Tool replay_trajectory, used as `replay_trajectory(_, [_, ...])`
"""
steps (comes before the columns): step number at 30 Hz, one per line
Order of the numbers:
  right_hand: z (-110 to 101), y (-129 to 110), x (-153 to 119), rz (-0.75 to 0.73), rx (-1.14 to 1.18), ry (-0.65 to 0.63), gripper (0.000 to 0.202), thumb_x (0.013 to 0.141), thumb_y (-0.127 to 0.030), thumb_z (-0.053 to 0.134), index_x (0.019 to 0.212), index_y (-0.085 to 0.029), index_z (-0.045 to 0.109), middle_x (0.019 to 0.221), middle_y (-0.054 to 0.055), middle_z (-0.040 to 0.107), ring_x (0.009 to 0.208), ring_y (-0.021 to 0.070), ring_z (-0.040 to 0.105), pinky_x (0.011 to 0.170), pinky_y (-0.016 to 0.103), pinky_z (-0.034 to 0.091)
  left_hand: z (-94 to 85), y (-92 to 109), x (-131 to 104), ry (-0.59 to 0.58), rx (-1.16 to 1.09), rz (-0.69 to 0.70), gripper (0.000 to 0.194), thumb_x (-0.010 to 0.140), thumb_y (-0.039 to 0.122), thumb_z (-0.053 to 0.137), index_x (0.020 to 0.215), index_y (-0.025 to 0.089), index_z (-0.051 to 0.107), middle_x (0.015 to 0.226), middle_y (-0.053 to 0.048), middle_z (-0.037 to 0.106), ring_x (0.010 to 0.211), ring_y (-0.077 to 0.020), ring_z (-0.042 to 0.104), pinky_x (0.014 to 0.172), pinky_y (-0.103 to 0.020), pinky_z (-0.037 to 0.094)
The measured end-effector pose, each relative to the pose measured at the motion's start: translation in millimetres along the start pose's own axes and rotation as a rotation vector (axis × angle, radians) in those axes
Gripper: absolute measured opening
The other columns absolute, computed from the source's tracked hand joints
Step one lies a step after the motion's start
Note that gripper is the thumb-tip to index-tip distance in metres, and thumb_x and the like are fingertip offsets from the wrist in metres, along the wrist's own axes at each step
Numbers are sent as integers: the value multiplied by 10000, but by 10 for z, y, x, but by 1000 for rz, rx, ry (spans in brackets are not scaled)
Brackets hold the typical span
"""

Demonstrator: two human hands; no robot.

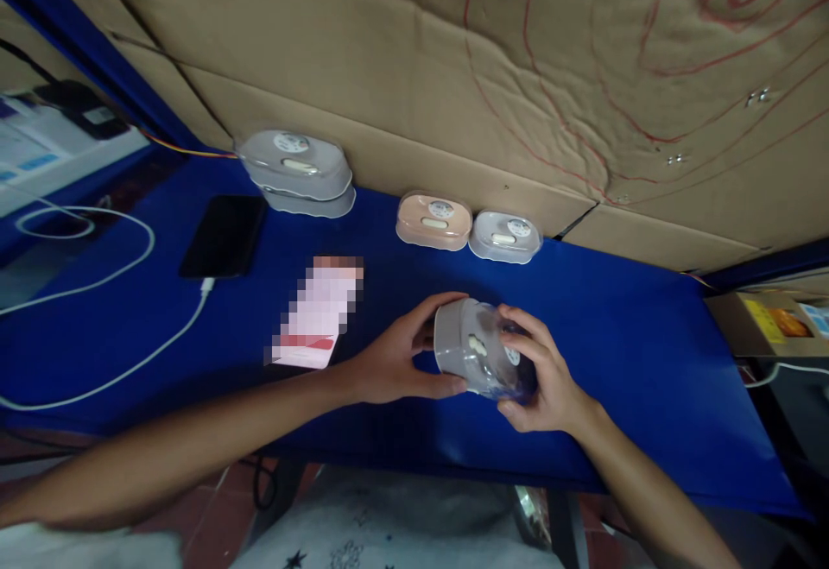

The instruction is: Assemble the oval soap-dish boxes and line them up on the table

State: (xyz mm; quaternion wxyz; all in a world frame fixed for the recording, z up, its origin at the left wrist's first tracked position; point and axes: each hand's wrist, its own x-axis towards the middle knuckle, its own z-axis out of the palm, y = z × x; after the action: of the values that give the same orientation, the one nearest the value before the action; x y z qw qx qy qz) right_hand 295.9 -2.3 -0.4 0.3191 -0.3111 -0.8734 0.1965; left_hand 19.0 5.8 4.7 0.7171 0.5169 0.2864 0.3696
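Note:
Between my two hands, over the front of the blue table, is a small grey plastic box with a clear lid (476, 340). My left hand (414, 353) grips its grey base end, thumb below and fingers above. On the clear lid side, my right hand (541, 379) wraps its fingers round the box. A white oval piece shows on the grey face, and a round label lies under the right fingers. The lid appears tilted or partly off the base; exactly how far I cannot tell.
Along the cardboard wall (363, 51) stand a pink lidded box (433, 222), a grey one (505, 237) and stacked larger grey ones (298, 172). A lit phone (317, 314) and a dark phone (224, 237) on a white cable (187, 314) lie left on the blue table (622, 353).

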Motion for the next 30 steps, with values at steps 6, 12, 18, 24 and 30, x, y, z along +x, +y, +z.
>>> replay_trajectory(6, [-9, 17, 4, 31, 27, -45, 768, 925, -503, 717, 1586, -352, 357, 1638, 147, 387, 1503, 418, 466, 1163, 643, 487, -9, -7, 14, -17, -33, -23, 902, 707, 269, 974, 1486, 329, 524, 1528, -115, 584, 1360, -348, 615, 1154, -547, 497])
replay_trajectory(12, [14, 44, -34, 75, 99, -100, 843, 923, -652, 713, 1609, -341, 333, 1666, 156, 348, 1550, 425, 403, 1206, 655, 448, -55, -56, 10, -43, -73, -29, 889, 711, 252, 976, 1481, 353, 543, 1531, -93, 588, 1366, -333, 611, 1141, -517, 505])
replay_trajectory(18, [-46, 102, 19, 134, 5, -163, 965, 877, -570, 821, 1649, -347, 285, 1689, 164, 326, 1573, 409, 385, 1221, 620, 463, -74, -41, 49, -29, 117, -2, 911, 836, 377, 895, 1608, 361, 412, 1674, -132, 447, 1494, -359, 506, 1190, -538, 467])
replay_trajectory(24, [-198, 221, 101, 222, -149, -143, 842, 903, -520, 808, 1587, -290, 374, 1660, 194, 328, 1574, 394, 379, 1209, 606, 477, -311, 251, 449, 232, 1125, 277, 845, 978, 478, 714, 1684, 260, 304, 1802, -173, 182, 1662, -402, 160, 1322, -627, 165])
replay_trajectory(30, [-557, 485, -51, 236, -365, -211, 641, 1014, -476, 667, 1604, -365, 438, 1651, 125, 439, 1578, 382, 364, 1235, 654, 375, -633, 305, 744, 256, 1448, 149, 654, 1017, 460, 639, 1597, 210, 468, 1777, -208, 256, 1639, -474, 201, 1268, -676, 240])
